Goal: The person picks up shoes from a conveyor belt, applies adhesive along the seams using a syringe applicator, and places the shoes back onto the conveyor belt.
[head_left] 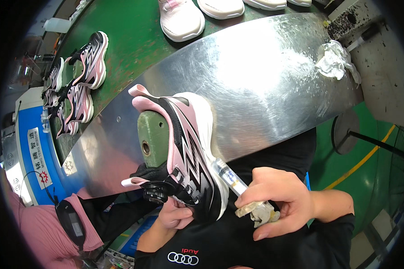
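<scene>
A pink, black and white sneaker [191,148] with a green shoe last [152,139] inside it is tilted over the near edge of the metal plate. My left hand [175,215] is closed round its toe end, partly hidden behind the shoe. A black dial [155,192] sits at the sneaker's tongue. In my right hand [278,197] is a clear, syringe-like tube [230,177], its far end against the white sole edge. Between that hand's thumb and fingers is also a crumpled, off-white lump [261,213], whose kind I cannot make out.
The shiny metal plate [179,76] lies on a green table [130,31]. Several matching sneakers [83,85] stand at left, and white shoes [182,20] at the back. Crumpled white paper [334,60] lies at far right. A person in pink [45,228] is at lower left.
</scene>
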`<state>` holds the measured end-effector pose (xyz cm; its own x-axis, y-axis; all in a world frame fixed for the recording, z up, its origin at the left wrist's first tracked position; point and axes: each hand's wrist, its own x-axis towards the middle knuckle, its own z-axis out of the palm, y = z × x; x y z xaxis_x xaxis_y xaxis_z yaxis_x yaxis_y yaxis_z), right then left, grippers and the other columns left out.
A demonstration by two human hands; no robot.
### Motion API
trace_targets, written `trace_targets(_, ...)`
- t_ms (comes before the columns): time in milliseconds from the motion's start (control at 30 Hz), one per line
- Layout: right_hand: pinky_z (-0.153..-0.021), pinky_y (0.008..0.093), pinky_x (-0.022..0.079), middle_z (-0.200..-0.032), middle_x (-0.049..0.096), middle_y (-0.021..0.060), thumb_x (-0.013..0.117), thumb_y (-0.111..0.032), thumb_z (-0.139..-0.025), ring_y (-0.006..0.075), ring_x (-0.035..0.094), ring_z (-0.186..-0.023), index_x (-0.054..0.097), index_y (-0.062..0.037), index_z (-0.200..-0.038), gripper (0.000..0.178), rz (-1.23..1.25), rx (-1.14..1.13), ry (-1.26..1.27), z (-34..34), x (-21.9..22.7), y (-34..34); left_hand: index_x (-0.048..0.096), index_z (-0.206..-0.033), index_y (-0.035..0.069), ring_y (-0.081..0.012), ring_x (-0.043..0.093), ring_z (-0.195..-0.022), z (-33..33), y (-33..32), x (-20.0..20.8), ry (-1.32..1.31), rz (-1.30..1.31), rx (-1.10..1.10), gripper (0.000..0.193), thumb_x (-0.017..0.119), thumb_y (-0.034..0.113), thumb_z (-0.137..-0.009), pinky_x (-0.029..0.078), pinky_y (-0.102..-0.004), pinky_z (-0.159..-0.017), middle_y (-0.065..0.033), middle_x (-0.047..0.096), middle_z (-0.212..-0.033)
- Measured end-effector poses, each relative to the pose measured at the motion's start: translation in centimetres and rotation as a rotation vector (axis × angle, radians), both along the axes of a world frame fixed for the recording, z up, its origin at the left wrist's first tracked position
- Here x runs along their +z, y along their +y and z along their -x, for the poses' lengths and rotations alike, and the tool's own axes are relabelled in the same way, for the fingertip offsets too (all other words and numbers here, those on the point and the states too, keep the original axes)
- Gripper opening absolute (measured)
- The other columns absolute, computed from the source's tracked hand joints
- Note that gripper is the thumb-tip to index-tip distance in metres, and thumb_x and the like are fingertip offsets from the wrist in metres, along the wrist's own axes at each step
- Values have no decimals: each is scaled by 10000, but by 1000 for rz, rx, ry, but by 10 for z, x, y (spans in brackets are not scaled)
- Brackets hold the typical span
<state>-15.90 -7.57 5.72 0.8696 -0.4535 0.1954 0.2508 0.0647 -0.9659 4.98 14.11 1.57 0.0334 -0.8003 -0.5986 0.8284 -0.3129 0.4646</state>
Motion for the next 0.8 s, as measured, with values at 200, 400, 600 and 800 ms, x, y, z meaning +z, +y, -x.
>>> trace_targets(200,-553,307,369,-829,623,68,793,-193,-688,223,501,-629,635,-35,-1029,407,-81,98,96,17,24,1,249,-1420,74,-299,477,-1210,4,-19,-1,355,83,-43,756,536,-116,-747,413,-437,-971,-157,445,-1341)
trace_targets(400,-561,284,354,-888,676,104,831,-229,-653,174,553,-625,647,41,-1000,477,-25,132,137,39,49,2,372,-1355,25,-274,479,-1209,17,-33,-10,488,144,-130,629,544,-127,-769,375,-402,-1013,-143,460,-1335)
trace_targets(600,-555,329,333,-801,658,92,764,-374,-710,218,532,-594,638,28,-951,485,46,57,183,55,79,9,495,-1253,-7,-272,496,-1184,26,-70,-9,593,184,-256,463,543,-98,-802,365,-400,-1029,-153,548,-1241)
trace_targets(800,-517,291,339,-855,661,95,816,-324,-673,181,484,-592,656,7,-983,480,151,32,210,78,80,11,544,-1188,5,-251,565,-1090,35,-100,-8,547,215,-302,358,582,-28,-834,425,-371,-980,-136,597,-1158)
